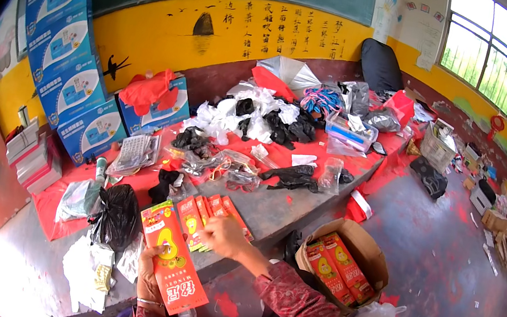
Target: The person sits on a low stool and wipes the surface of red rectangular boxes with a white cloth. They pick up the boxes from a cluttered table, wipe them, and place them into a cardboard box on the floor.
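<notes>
My left hand (pixel 149 275) grips a tall, flat red carton (pixel 177 282) with a yellow pear-shaped figure, tilted in front of me. Thin green and yellow edges show at its top end. My right hand (pixel 226 237) is just right of it, over a row of flat red-and-yellow packets (pixel 191 216) that overlap on the edge of the grey raised platform (pixel 271 213). Its fingers are bent together toward the packets and the carton. What they hold, if anything, is too small to make out.
An open cardboard box (pixel 363 239) with similar red cartons stands on the floor to my right. A black plastic bag (pixel 117 216) lies left of my hands. White and black bags (pixel 253 115) are heaped farther back. Blue boxes (pixel 72 87) are stacked at the left wall.
</notes>
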The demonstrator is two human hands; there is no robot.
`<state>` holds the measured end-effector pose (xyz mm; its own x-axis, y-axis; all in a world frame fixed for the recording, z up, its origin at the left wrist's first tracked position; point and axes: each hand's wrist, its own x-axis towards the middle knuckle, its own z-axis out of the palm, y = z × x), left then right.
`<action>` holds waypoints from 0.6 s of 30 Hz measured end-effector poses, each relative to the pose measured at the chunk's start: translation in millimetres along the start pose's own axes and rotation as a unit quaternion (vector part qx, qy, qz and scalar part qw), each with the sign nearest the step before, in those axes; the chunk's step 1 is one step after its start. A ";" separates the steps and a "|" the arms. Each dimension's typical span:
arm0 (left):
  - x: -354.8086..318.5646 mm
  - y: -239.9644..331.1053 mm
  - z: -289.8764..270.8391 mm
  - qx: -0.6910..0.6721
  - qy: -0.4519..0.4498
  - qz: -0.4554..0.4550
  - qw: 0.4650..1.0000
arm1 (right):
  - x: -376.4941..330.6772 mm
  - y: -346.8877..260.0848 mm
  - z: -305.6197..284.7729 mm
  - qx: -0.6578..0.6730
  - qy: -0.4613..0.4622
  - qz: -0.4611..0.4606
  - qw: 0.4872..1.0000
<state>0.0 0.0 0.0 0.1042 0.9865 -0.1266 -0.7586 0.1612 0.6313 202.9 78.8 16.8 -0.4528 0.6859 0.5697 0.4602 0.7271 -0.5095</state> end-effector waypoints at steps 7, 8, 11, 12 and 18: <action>6.1 -44.7 12.5 -0.002 -0.013 -0.082 0.997 | -0.1 -13.4 -10.6 0.243 0.142 0.079 0.956; 5.7 -48.4 16.7 0.008 -0.024 -0.083 0.996 | 1.6 -18.6 -10.2 0.171 0.102 0.002 0.980; -4.8 -46.4 21.2 0.058 -0.043 -0.103 0.992 | 1.0 -18.1 8.9 0.027 0.083 -0.105 0.991; -7.0 -45.8 24.0 0.070 -0.054 -0.105 0.991 | 3.6 -14.3 7.2 0.024 0.087 -0.084 0.992; -7.7 -21.4 28.4 0.033 -0.079 -0.074 0.994 | 14.4 16.3 -7.2 0.031 0.286 0.113 0.951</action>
<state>33.7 -10.2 9.2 0.3150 0.9434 -0.1034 -0.6837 0.3011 0.6647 209.4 100.3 21.3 0.1496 0.7081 0.6901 0.4417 0.5766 -0.6873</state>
